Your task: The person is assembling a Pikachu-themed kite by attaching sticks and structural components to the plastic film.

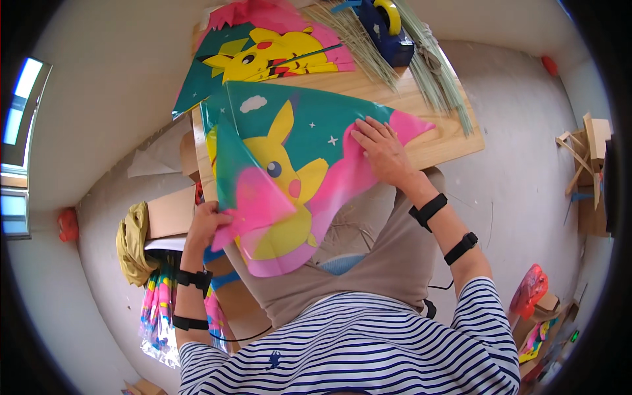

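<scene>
At the far left, a red plastic bag (68, 224) sits low by the wall; what it contains cannot be made out. Next comes a cardboard box (172, 214), with an olive-yellow cloth (133, 243) bunched at its left side. Below the cloth, clear plastic wrapping (158, 309) encloses rolled, brightly coloured material in pink, yellow and blue.

The left hand (205, 225) is at the lower left edge of the printed sheet (299, 141), its fingers pinching the pink margin against the thumb. The sheet, teal and pink with a yellow cartoon figure, lies partly on the wooden tabletop (451, 138); its left side is folded over and its lower edge hangs over the person's lap. More printed sheets (283, 49) lie just beyond it. The right hand (387, 155) rests palm down on the pink area, fingers extended and slightly spread on top of the sheet, whose pointed corner reaches out to their right.

Behind, a dark blue tape dispenser (387, 41) holds a yellow roll (392, 16), between bundles of thin pale sticks (438, 72). At lower right, another red bag (530, 289) sits beside a carton (548, 302); its contents are unclear.
</scene>
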Motion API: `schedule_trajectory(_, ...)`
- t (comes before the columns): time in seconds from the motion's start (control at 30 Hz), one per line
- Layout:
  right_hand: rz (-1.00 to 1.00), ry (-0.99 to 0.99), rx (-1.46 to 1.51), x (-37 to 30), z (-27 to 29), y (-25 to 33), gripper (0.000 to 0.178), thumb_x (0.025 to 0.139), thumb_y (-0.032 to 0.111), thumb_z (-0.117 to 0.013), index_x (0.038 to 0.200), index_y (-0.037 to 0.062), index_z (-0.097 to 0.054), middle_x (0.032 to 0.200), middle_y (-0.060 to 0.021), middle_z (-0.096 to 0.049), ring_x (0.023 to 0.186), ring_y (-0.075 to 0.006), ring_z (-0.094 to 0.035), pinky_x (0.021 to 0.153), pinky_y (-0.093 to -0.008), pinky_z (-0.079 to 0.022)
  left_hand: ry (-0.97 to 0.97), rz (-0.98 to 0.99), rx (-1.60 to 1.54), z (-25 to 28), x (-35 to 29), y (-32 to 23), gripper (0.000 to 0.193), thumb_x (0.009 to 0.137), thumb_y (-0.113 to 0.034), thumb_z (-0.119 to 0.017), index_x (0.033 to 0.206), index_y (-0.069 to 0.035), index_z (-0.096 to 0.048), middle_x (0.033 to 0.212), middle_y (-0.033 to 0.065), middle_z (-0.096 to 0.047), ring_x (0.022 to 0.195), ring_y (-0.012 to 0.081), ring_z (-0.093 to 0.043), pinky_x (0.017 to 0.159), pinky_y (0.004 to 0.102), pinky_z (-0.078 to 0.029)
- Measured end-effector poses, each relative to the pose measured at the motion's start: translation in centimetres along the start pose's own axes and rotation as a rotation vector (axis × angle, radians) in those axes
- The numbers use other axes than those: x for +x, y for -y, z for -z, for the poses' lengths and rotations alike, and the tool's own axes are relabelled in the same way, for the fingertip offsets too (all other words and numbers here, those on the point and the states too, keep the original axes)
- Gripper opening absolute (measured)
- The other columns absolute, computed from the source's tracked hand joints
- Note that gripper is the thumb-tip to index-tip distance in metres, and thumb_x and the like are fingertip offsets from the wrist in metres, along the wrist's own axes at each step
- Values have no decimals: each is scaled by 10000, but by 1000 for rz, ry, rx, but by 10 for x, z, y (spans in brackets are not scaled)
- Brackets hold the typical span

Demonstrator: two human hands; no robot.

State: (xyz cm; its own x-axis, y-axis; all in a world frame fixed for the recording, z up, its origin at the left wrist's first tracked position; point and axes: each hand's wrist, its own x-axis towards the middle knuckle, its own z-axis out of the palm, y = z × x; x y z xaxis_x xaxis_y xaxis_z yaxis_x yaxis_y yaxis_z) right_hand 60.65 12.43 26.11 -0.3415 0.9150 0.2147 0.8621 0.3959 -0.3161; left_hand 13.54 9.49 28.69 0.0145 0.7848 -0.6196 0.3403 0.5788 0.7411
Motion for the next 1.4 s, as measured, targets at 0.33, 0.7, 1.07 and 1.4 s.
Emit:
schedule_trajectory(0.33,-13,-51,-14,2,-5,3,518,825,22,-584,1337,98,-570,1478,-151,-450,1395,-348,-372,1149,-544,-301,-1,112,-98,-18,-38,19,232,799,-2,-677,1030,17,-703,858,60,-715,706,144,-675,620,272,-542)
schedule_trajectory(0.7,-37,-21,19,-27,-1,51,500,822,128,-693,1310,82,-593,1455,-162,-460,1357,-355,-398,1115,-520,-350,89,152,66,45,-42,-18,280,768,20,-657,1044,54,-688,940,100,-731,767,164,-705,670,254,-562)
schedule_trajectory(1.07,-24,-42,69,-30,-4,52,553,838,233,-707,1347,70,-560,1486,-185,-421,1376,-369,-372,1155,-522,-285,138,232,3,70,-38,26,284,726,8,-728,1006,15,-680,839,56,-693,702,162,-667,645,274,-551)
schedule_trajectory(1.4,-53,-66,13,-32,-7,48,599,878,332,-677,1364,21,-515,1484,-166,-441,1392,-344,-376,1164,-519,-266,-494,-340,906,26,-72,-69,399,687,-105,-781,1050,-3,-651,988,176,-672,950,352,-649,828,407,-514)
